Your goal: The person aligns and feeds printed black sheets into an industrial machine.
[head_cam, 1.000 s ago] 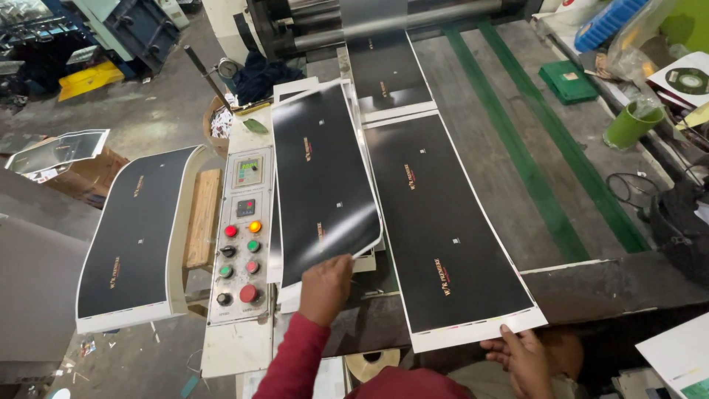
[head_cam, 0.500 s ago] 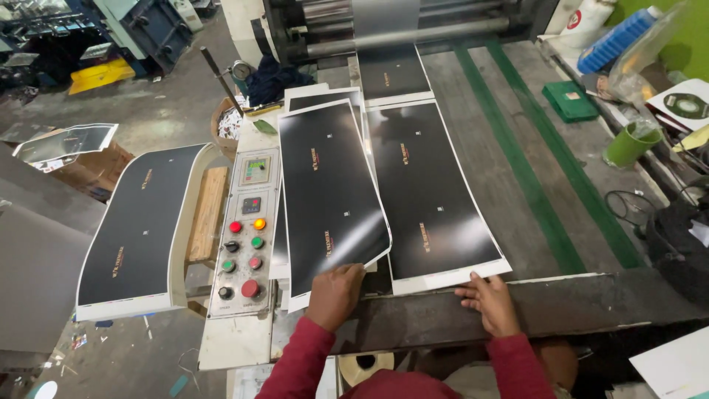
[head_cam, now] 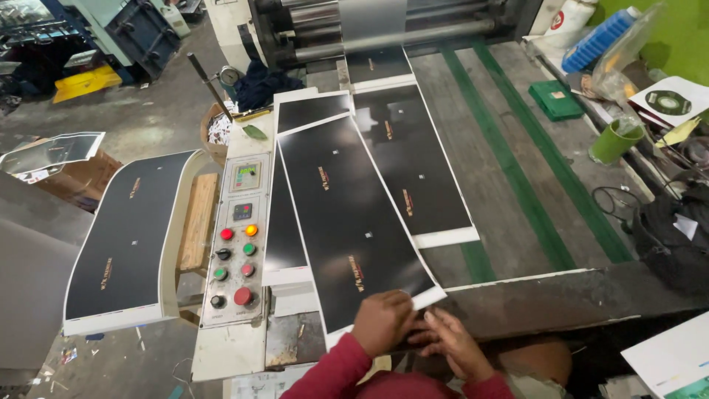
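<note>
A long black printed sheet with a white border (head_cam: 347, 222) lies slantwise on the machine table, its near end at the table's front edge. My left hand (head_cam: 380, 323) grips that near white edge. My right hand (head_cam: 452, 345) is right beside it, fingertips pinching the same edge at the sheet's near right corner. A second black sheet (head_cam: 410, 159) lies flat farther back and to the right, untouched. Another one (head_cam: 283, 225) shows from under the held sheet's left side.
A control panel with red, green and orange buttons (head_cam: 236, 247) stands left of the sheets. A stack of black sheets (head_cam: 125, 236) rests on a side tray. The roller machine (head_cam: 369, 26) is at the back. A green cup (head_cam: 614, 140) and clutter line the right side.
My right hand has left the right sheet's near edge and moved left to join my left hand. The held sheet's near end has swung right, and the right sheet now lies farther away.
</note>
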